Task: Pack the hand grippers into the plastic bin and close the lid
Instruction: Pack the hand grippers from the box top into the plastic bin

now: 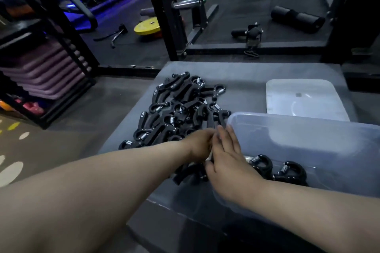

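Left hand (pixel 200 143), right hand (pixel 228 160) meet over bin (pixel 298 118) left rim.

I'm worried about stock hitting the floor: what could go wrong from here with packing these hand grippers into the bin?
1. The pile of hand grippers looks interlocked. Lifting one could drag others, and the outermost gripper already lies at the gray pad's left edge and might fall.
2. The left hand and right hand meet at the plastic bin's left corner; a spring could pinch a finger.

black hand grippers (pixel 181 109); translucent bin (pixel 308 129); yellow plate (pixel 147 27).
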`<control>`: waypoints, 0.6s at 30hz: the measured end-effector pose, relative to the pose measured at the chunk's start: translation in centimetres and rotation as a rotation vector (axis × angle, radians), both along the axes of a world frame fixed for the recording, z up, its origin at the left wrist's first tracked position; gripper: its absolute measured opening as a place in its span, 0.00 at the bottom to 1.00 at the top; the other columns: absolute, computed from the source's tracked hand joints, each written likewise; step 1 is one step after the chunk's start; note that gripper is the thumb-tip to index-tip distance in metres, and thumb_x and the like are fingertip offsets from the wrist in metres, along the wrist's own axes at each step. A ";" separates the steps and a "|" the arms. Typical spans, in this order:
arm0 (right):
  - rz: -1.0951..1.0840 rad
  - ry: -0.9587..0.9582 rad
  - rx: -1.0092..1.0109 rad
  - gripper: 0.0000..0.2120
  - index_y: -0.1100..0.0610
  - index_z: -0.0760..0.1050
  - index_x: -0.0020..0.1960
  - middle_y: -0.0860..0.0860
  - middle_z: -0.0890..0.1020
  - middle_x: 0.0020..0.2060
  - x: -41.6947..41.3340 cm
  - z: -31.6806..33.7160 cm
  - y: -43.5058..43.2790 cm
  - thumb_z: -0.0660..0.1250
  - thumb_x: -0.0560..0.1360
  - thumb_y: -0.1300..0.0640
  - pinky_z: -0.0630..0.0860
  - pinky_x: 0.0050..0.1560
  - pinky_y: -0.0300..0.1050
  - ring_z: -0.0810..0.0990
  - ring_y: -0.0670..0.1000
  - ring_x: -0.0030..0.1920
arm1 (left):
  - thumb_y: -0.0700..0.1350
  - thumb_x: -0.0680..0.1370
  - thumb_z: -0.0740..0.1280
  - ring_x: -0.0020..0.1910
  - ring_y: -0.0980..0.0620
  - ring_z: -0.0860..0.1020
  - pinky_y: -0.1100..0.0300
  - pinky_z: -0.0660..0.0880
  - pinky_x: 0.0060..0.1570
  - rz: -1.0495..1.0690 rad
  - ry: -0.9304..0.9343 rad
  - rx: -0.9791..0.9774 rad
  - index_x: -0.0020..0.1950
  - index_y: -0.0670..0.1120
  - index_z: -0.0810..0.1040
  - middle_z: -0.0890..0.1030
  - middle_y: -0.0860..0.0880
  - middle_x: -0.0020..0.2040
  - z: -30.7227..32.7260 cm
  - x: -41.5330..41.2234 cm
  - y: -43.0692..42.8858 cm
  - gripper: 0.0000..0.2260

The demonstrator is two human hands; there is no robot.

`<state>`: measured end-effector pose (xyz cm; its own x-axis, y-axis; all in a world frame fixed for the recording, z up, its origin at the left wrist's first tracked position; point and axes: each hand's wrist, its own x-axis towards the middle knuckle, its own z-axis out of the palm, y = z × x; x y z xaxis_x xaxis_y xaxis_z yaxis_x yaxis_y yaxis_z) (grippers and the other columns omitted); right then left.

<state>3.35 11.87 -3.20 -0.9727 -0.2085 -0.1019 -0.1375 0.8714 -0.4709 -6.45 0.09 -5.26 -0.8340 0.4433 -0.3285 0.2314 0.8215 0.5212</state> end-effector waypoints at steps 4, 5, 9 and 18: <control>-0.043 -0.079 0.043 0.34 0.66 0.40 0.78 0.58 0.33 0.77 0.2 0.7 -0.7 0.52 0.80 0.54 0.34 0.76 0.50 0.26 0.55 0.74 | 0.45 0.78 0.60 0.48 0.48 0.82 0.46 0.78 0.55 -0.030 0.052 0.030 0.64 0.56 0.75 0.84 0.49 0.48 -0.2 -0.4 -1.4 0.15; -0.070 -0.100 0.044 0.34 0.67 0.40 0.78 0.58 0.33 0.77 0.1 1.0 -1.1 0.53 0.80 0.55 0.34 0.76 0.50 0.27 0.56 0.75 | 0.44 0.79 0.60 0.53 0.50 0.82 0.52 0.77 0.57 -0.067 0.059 0.017 0.68 0.58 0.73 0.84 0.50 0.53 0.9 0.3 -1.2 0.18; -0.212 -0.173 0.027 0.36 0.66 0.39 0.78 0.56 0.35 0.77 0.0 2.2 -2.9 0.55 0.78 0.60 0.35 0.76 0.47 0.31 0.55 0.76 | 0.37 0.83 0.59 0.64 0.56 0.72 0.76 0.68 0.57 -0.152 0.033 -0.026 0.76 0.47 0.65 0.72 0.54 0.68 4.2 2.8 -1.1 0.21; -0.222 -0.036 0.034 0.34 0.64 0.49 0.78 0.60 0.49 0.78 2.3 1.0 -3.7 0.60 0.78 0.56 0.49 0.77 0.54 0.45 0.61 0.78 | 0.45 0.82 0.61 0.63 0.43 0.75 0.57 0.69 0.57 -0.332 0.179 -0.445 0.70 0.44 0.72 0.77 0.43 0.65 9.8 6.7 -2.0 0.17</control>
